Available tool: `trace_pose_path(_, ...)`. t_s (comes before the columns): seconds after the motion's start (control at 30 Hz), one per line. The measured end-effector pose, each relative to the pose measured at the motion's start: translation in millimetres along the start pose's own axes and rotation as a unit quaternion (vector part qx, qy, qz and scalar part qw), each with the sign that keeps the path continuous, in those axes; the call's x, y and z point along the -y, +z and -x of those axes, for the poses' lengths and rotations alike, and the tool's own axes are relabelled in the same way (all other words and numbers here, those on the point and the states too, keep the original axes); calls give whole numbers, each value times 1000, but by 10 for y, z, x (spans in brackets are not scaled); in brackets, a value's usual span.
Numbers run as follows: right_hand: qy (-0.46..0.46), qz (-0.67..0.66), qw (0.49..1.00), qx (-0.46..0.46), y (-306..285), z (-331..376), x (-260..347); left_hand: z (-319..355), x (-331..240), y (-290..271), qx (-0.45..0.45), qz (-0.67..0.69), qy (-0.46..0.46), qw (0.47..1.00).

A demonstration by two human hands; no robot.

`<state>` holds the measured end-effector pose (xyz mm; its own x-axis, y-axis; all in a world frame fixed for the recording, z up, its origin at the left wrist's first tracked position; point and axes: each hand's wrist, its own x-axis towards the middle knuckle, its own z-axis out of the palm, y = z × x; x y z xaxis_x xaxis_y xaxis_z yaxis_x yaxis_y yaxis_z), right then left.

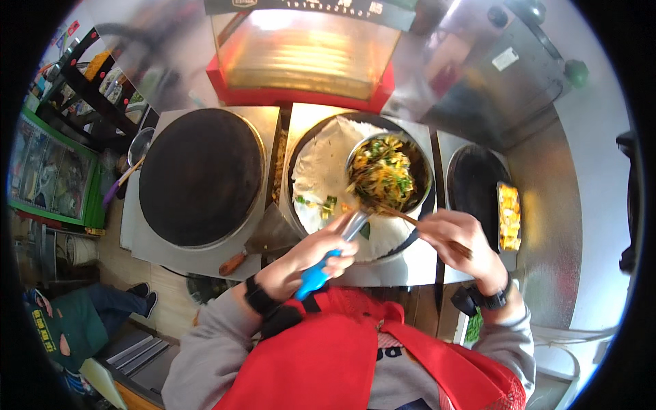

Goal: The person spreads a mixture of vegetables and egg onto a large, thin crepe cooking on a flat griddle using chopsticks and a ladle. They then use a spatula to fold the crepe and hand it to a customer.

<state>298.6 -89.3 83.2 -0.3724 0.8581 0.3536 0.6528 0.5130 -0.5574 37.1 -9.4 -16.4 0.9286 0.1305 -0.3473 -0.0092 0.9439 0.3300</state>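
Note:
My left hand (pixel 316 254) is closed round the blue-ended metal handle of a round pan (pixel 424 196). The pan is tilted over the right part of a pale thin flatbread (pixel 317 164) that covers most of the middle griddle. Shredded vegetables with green and yellow bits (pixel 387 167) fill the pan. Between the fingers of my right hand (pixel 463 247) are wooden chopsticks (pixel 404 216), their tips at the pan's near edge in the filling. A few green and orange pieces (pixel 328 205) lie on the flatbread beside the pan.
A bare black griddle (pixel 201 178) stands left, another (pixel 473 181) right with a tray of yellow food (pixel 508 216) on its edge. A wooden-handled scraper (pixel 272 231) lies between griddles. Behind stands a lit glass case (pixel 307 58). Another person (pixel 89 324) is at lower left.

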Motion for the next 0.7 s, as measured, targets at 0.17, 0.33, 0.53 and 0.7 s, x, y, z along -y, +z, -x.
trace_pose_path(0.17,81,28,995,-58,-48,-27,-127,-76,-44,16,-6,-10,3,1000)
trace_pose_path(0.33,65,59,995,-41,21,4,-206,-138,-93,111,45,9,9,999)
trace_pose_path(0.53,24,49,999,2,-28,57,-139,-128,-86,112,10,-54,-7,998)
trace_pose_path(0.7,92,12,994,-55,-45,101,-155,-170,-61,65,20,10,2,1000)
